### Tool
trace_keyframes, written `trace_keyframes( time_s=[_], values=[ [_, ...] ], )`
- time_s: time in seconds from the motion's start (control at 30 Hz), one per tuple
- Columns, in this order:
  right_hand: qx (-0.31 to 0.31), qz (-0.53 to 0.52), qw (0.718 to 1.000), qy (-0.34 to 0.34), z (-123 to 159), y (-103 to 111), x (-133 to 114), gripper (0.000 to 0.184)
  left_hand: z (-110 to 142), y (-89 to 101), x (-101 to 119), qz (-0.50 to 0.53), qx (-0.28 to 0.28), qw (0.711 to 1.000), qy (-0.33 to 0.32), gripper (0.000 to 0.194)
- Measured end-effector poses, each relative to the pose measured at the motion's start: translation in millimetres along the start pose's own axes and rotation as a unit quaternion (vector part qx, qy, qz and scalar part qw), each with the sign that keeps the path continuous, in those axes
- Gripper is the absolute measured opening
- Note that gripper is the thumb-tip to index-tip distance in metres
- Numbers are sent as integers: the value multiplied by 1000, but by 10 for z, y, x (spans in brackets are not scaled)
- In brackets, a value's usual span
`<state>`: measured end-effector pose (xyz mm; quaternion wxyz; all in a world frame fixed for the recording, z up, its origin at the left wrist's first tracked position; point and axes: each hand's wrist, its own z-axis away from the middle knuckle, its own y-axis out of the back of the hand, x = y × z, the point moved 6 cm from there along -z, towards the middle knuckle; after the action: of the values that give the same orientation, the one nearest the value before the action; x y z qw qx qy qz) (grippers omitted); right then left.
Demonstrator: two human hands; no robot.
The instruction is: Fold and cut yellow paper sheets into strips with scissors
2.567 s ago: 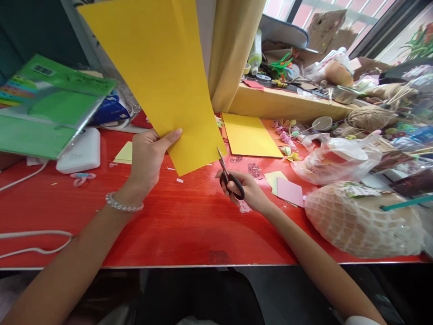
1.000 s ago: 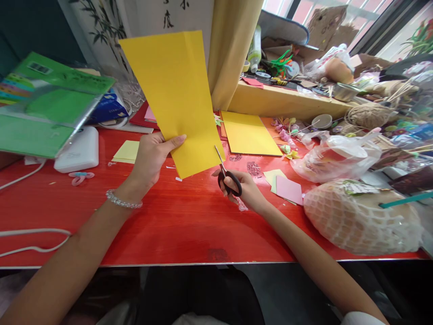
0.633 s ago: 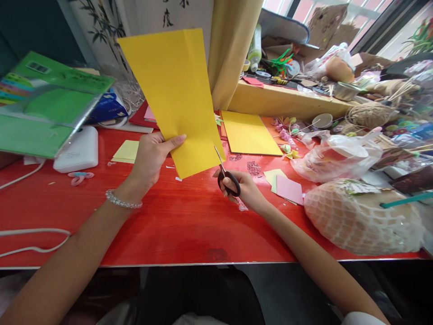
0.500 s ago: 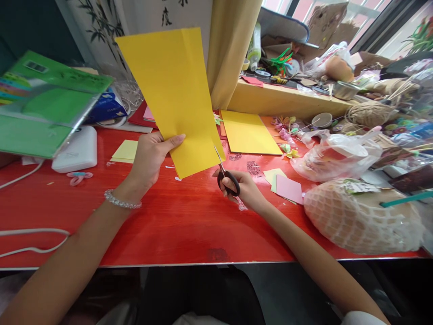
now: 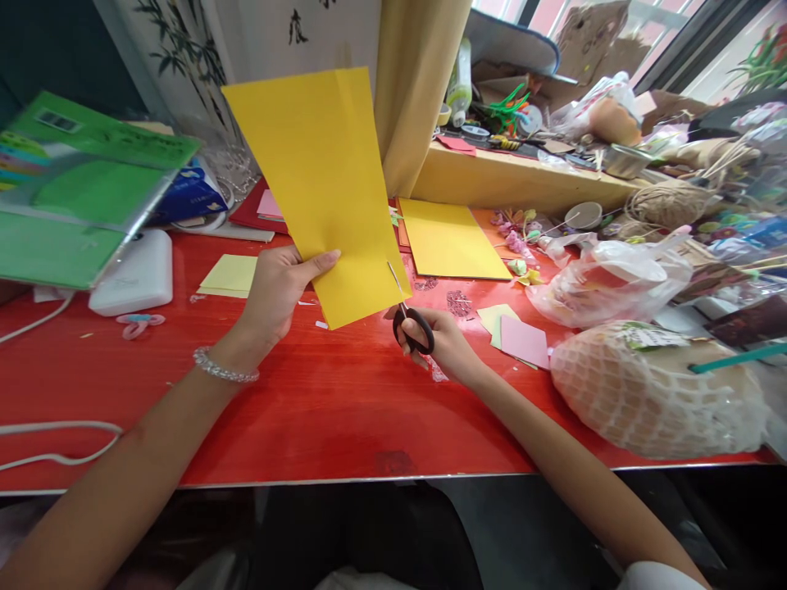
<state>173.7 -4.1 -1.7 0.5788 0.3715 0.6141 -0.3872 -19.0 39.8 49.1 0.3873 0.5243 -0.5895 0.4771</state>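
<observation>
A long sheet of yellow paper (image 5: 313, 172) is held up over the table by my left hand (image 5: 279, 279), with the thumb on its front and the fingers behind it. My right hand (image 5: 439, 340) grips black-handled scissors (image 5: 420, 329). Their blades are at the lower right corner of the sheet, with one blade showing in front of the paper. Behind the sheet, to the right, a stack of yellow paper (image 5: 455, 238) lies flat. Pale yellow and pink paper squares (image 5: 524, 340) lie just right of my right hand.
On the red table (image 5: 307, 426), a green packet (image 5: 79, 197) and a white box (image 5: 132, 270) stand at left. A clear plastic bag (image 5: 608, 279) and a netted bundle (image 5: 652, 389) with a teal straw take up the right. A cluttered ledge (image 5: 522, 176) runs behind.
The yellow sheet has dropped slightly, its top edge now lower and a little to the right. Both hands keep their grip, and the scissors are nearly where they were.
</observation>
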Motion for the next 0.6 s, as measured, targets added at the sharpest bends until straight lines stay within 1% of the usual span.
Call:
trace_keyframes(
  time_s=[0.13,0.27,0.43,0.6],
  values=[
    [8,-2,1000,-3,-5,10,8,34,-5,-5,-21,10,2,1000,2,22],
    [15,-9,1000,-1,-4,13,-9,35,5,-34,-51,13,-8,1000,15,24],
    [13,7,1000,3,4,14,-32,37,10,-35,-87,7,-2,999,33,22],
    [7,21,1000,6,2,18,-25,38,9,-33,-90,7,-4,999,36,24]
  ],
)
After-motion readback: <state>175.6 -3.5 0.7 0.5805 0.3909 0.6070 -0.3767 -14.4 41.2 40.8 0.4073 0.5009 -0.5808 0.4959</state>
